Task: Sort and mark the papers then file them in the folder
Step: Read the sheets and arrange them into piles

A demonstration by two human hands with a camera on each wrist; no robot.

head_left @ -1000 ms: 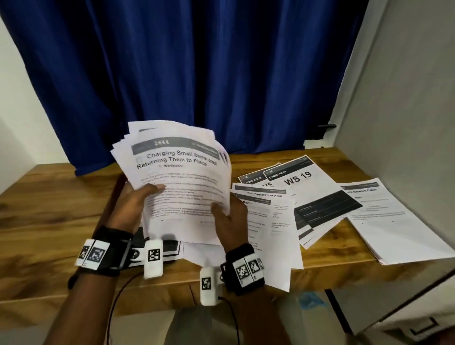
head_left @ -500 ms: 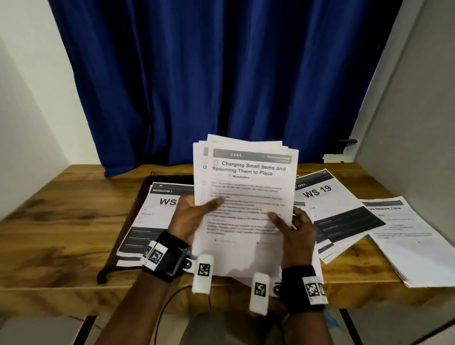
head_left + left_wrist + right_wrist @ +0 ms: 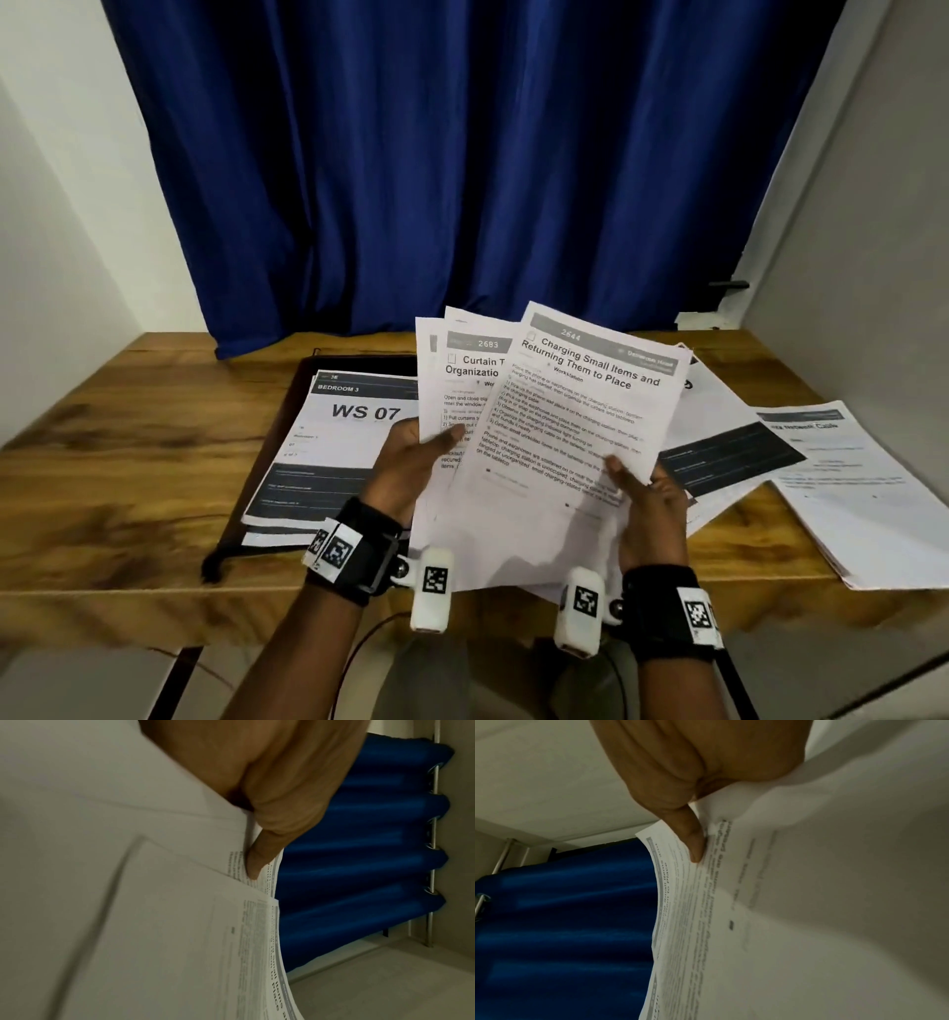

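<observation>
Sorting underway: left hand (image 3: 405, 462) grips the raised paper stack (image 3: 462, 411), right hand (image 3: 649, 506) pinches its top sheet (image 3: 575, 426), folder (image 3: 287, 431) (holding WS 07 pages) and loose piles (image 3: 847, 478) on the table await filing

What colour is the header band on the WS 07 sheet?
Dark grey on the WS 07 sheet, clearest in the head view.
</observation>
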